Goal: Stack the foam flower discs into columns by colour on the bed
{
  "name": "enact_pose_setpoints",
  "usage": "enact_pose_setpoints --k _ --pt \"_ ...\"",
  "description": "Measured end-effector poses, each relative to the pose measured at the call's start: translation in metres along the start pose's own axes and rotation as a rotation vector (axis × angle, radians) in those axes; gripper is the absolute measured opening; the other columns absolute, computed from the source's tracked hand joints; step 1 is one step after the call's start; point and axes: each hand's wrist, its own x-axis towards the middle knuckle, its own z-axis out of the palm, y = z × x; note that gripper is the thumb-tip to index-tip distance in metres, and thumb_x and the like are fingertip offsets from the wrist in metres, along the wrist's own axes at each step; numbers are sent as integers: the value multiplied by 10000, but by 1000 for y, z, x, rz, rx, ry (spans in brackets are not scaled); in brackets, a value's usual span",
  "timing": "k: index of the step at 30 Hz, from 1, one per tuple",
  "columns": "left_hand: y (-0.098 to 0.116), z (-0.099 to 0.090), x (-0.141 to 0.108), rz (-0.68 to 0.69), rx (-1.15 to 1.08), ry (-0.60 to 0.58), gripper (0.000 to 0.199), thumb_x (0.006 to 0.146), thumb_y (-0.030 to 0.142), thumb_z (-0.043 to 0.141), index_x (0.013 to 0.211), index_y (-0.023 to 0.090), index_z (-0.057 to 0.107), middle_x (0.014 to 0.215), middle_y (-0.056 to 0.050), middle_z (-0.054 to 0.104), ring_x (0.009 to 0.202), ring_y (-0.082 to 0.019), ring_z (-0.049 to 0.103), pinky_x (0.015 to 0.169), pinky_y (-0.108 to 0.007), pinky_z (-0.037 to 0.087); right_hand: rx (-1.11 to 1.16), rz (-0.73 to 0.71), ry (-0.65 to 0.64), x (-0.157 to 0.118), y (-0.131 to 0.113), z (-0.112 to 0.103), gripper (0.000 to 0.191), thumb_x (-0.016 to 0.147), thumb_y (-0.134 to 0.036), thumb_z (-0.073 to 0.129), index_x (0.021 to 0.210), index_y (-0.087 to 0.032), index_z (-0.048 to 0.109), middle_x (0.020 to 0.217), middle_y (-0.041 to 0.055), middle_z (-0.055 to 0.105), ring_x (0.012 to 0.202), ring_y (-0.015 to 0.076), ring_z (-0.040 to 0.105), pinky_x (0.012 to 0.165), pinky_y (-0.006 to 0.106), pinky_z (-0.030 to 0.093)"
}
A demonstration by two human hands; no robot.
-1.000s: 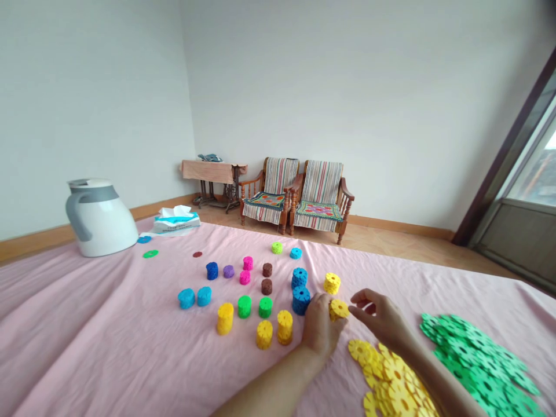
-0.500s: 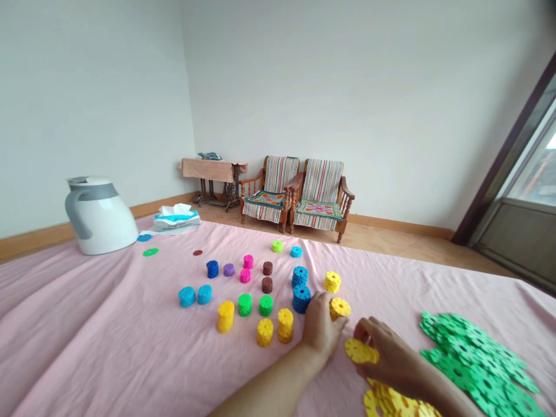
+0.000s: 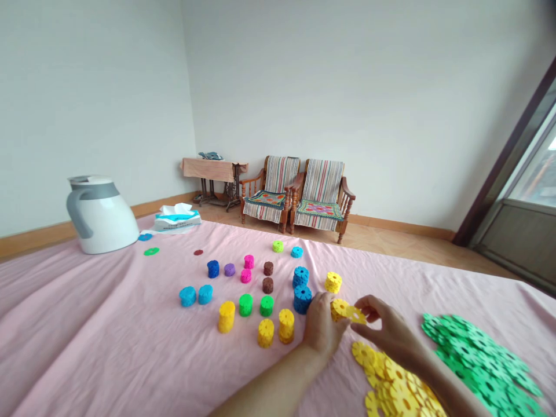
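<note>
Yellow disc (image 3: 358, 315), with a hole in its middle, meets the right edge of a short yellow stack (image 3: 337, 310), on its three o'clock side; the directions that follow are read from that stack. Out at half past nine stands a white and grey jug (image 3: 108, 226), with a blue disc (image 3: 148, 236) and a green disc (image 3: 152, 251) lying flat near its base. A tissue box (image 3: 178, 221) sits at about ten o'clock. Towards nine come two light blue stacks (image 3: 187, 296), a tall yellow stack (image 3: 226, 318) and two green stacks (image 3: 245, 306), and at half past eight two more yellow stacks (image 3: 286, 328). Two brown stacks (image 3: 268, 285) stand between nine and ten. Two striped chairs (image 3: 321, 182) are well beyond, between eleven and twelve. Of two bigger blue stacks (image 3: 303, 301), the nearer is just beside the left hand (image 3: 320, 329), whose fingers curl around the short yellow stack. Another yellow stack (image 3: 333, 282) stands close by at twelve. The right hand (image 3: 386, 325) has its fingers pinched on the disc. At four o'clock a yellow pile (image 3: 393, 382) spreads over the pink cloth (image 3: 143, 330); past it, at half past three, lies a green pile (image 3: 475, 359).
</note>
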Motion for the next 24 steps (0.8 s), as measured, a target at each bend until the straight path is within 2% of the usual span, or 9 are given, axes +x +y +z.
enact_pose_setpoints --k 3,10,16,19,24 --pt "-1 1 0 3 -12 8 420 694 194 688 1091 142 564 1053 -95 615 1003 -255 553 888 -353 430 22 20 110 16 -2 7 227 650 -342 605 837 -214 590 822 33 634 755 190 597 717 315 481" --pt "2 0 -1 4 -19 9 375 696 121 628 1064 166 577 1033 -77 639 985 -246 577 862 -339 451 6 13 153 29 -4 27 212 625 -309 633 811 -208 612 800 33 652 702 184 614 681 311 502" --pt "6 -4 -4 -29 -18 -9 496 682 125 657 1162 174 543 1119 -90 622 1052 -259 554 916 -353 426 107 77 131 18 15 29 362 728 -368 542 1030 -173 580 944 90 697 811 212 676 708 332 529" --pt "5 -3 -5 -24 -17 -22 523 678 118 654 1179 211 537 1137 -67 616 1066 -256 541 918 -343 413 112 66 143 7 26 33 402 771 -333 464 1125 -162 550 991 112 716 905 228 683 792 366 525" --pt "3 -2 -5 -15 -1 -24 444 676 122 645 1103 216 567 1039 -42 644 965 -236 573 836 -313 431 6 25 158 -6 22 40 424 762 -261 424 1153 -170 563 1051 115 717 1002 238 665 879 377 503"
